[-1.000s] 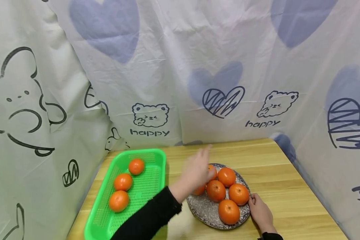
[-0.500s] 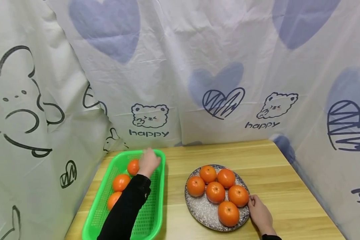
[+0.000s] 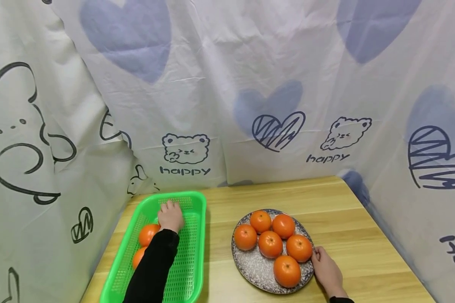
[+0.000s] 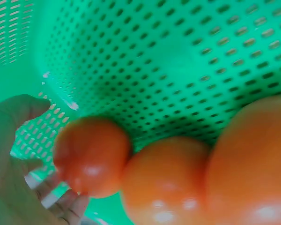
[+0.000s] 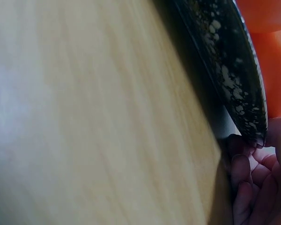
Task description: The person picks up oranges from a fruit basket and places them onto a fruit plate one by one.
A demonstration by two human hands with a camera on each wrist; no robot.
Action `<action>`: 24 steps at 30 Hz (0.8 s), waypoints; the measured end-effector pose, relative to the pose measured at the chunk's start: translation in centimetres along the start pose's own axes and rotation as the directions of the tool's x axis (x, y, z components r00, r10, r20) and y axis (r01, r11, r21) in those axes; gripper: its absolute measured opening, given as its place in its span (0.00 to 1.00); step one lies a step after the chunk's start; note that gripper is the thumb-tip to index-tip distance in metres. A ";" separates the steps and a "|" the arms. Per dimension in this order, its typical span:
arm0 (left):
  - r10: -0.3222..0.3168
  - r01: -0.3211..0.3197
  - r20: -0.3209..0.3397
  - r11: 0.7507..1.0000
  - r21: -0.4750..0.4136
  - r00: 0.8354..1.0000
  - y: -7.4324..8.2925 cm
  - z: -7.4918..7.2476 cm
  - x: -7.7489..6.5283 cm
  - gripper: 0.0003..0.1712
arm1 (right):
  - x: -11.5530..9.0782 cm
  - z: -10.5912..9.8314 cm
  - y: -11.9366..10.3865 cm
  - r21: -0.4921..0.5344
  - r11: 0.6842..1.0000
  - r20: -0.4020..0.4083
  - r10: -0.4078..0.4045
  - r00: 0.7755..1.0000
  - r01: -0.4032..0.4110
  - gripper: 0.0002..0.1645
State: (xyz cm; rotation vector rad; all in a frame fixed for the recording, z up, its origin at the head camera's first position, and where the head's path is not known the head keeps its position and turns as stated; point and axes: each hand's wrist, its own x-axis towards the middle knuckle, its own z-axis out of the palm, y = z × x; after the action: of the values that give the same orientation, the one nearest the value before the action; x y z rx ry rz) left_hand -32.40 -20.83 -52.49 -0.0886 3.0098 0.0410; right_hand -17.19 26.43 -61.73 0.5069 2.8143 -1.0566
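Note:
My left hand (image 3: 171,217) is down in the green plastic basket (image 3: 202,235), over its far end. In the left wrist view, the fingers lie against the side of a glossy orange (image 4: 93,157), with the thumb spread away from it; my hand hides this orange in the head view. Two more oranges (image 3: 149,235) sit beside it in a row, partly behind my sleeve. On the right, my right hand (image 3: 327,269) pinches the rim of a speckled grey plate (image 3: 254,267), thumb on top and fingers curled underneath. Several oranges (image 3: 270,244) rest on that plate.
Both basket and plate stand on a light wooden table (image 3: 220,235), with a strip of bare wood between them. White cloth (image 3: 227,84) printed with hearts and bears hangs behind and at both sides. The basket's raised walls surround my left hand.
My left hand has gone from above the plate leftward into the basket, then down to its farthest orange. The right hand has kept hold of the plate's rim. The plate's oranges are unmoved.

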 end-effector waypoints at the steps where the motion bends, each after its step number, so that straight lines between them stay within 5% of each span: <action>1: -0.018 0.018 -0.010 1.000 0.007 1.000 0.2 -0.3 -0.1 0.33 | 0.0 0.0 0.0 0.000 1.000 -0.001 0.000 1.000 0.000 0.20; 5: -0.121 0.121 0.037 0.993 0.002 0.992 0.6 -1.0 -0.1 0.37 | -0.1 0.0 -0.1 0.005 1.000 -0.006 0.000 1.000 0.000 0.19; 10: -0.216 0.215 0.131 0.976 0.024 0.968 0.7 -1.2 -0.3 0.21 | -0.3 0.0 -0.1 0.012 1.000 -0.016 -0.006 1.000 0.006 0.17; 14: -0.256 0.251 0.152 0.967 0.051 0.955 0.7 -1.5 -0.4 0.19 | -0.2 -0.1 -0.1 0.007 1.000 -0.016 -0.010 1.000 0.010 0.17; 21: -0.198 0.219 0.269 0.974 -0.051 0.943 0.9 -1.7 -1.9 0.48 | -0.1 0.0 0.0 0.000 1.000 -0.009 -0.011 1.000 0.011 0.18; 24: -0.169 0.201 0.310 0.976 -0.077 0.936 1.2 -2.1 -2.7 0.51 | 0.0 0.0 0.1 -0.002 1.000 -0.006 -0.010 1.000 0.010 0.18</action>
State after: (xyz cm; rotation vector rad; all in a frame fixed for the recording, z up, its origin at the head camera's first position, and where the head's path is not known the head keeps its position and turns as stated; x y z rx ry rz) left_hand -30.09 -19.52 -50.06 -0.3442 2.6781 0.1811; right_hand -17.12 26.49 -61.80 0.4975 2.8252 -1.0551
